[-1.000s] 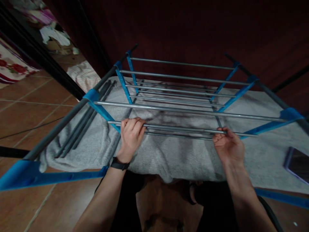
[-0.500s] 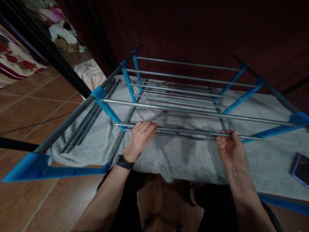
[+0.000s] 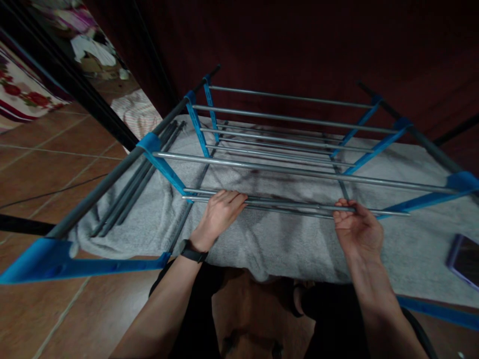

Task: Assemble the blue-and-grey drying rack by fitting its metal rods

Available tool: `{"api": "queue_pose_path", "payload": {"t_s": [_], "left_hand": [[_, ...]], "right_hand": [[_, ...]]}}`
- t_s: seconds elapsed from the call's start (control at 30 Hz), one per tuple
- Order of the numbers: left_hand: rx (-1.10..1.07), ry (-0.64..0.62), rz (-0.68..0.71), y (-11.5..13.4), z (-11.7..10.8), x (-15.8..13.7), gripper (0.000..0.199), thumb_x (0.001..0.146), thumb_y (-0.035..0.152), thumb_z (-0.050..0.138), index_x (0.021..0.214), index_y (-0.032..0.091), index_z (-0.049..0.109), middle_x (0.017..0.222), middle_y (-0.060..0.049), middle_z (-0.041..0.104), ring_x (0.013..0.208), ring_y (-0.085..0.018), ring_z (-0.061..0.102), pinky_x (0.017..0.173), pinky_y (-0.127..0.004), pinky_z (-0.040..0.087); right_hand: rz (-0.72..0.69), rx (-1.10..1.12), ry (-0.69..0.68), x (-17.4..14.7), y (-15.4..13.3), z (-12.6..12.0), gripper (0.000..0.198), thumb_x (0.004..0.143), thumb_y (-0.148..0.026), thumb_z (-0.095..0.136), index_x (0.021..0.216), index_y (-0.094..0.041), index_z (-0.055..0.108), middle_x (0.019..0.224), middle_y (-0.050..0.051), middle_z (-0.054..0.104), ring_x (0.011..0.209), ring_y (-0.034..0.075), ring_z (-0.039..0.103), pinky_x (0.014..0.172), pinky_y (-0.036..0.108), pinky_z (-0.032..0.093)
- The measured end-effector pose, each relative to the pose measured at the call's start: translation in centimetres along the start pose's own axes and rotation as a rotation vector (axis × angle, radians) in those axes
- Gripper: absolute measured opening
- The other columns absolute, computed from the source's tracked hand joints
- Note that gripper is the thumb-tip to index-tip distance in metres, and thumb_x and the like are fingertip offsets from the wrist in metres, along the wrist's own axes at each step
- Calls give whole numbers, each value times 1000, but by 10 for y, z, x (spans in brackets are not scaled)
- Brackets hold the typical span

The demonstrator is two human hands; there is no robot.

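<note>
Bare forearms (image 3: 166, 304), black legwear (image 3: 192, 314), one dark wristband (image 3: 196, 256).
The wristband, behind the left hand (image 3: 222, 212) between seven and eight o'clock, is a black strap with a rounded greyish outer edge; the right hand (image 3: 358, 229), between three and four, is bare; plain dark cloth covers the legs near seven and five, details lost in shadow.

- Slim rod (image 3: 288, 204): grey metal, straight, nearly level; left hand (image 3: 223, 212) wrapped over it, right hand (image 3: 358, 227) gripping near its right end, tip protruding.
- Rack (image 3: 299, 172): grey side tubes (image 3: 101, 190), blue brackets (image 3: 164, 168), several crossrods (image 3: 292, 119) spanning between.
</note>
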State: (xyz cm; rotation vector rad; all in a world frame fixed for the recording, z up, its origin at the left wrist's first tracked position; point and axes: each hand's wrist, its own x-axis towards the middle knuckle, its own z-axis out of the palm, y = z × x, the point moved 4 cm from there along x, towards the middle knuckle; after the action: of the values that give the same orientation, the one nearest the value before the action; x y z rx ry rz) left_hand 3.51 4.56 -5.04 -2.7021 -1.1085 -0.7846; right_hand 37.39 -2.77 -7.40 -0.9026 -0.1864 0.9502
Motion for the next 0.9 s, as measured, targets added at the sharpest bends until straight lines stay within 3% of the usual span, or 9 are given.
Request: {"api": "queue_pose_path", "payload": {"t_s": [0.47,0.63,0.9], "left_hand": [[-34,-4,66,24,16,4,21,99,36,52,103,19,64,87,-4,67,82,-18,62,77,-34,44],[5,-34,119,38,25,6,18,98,31,52,107,20,63,89,-4,67,83,-18,62,77,-35,45],[109,-44,118,40,33,6,14,95,17,53,106,21,62,84,-3,64,79,-18,60,75,-35,43]], "right_hand": [[-90,2,38,-6,5,3,8,75,-12,59,77,-14,67,77,4,68,75,13,67,65,20,57],[-127,18,15,-7,5,5,9,74,-12,58,75,-13,67,76,3,65,73,13,66,62,20,55],[-122,-14,38,-4,7,0,8,70,-13,62,78,-15,63,79,3,65,76,14,66,60,20,54]]}}
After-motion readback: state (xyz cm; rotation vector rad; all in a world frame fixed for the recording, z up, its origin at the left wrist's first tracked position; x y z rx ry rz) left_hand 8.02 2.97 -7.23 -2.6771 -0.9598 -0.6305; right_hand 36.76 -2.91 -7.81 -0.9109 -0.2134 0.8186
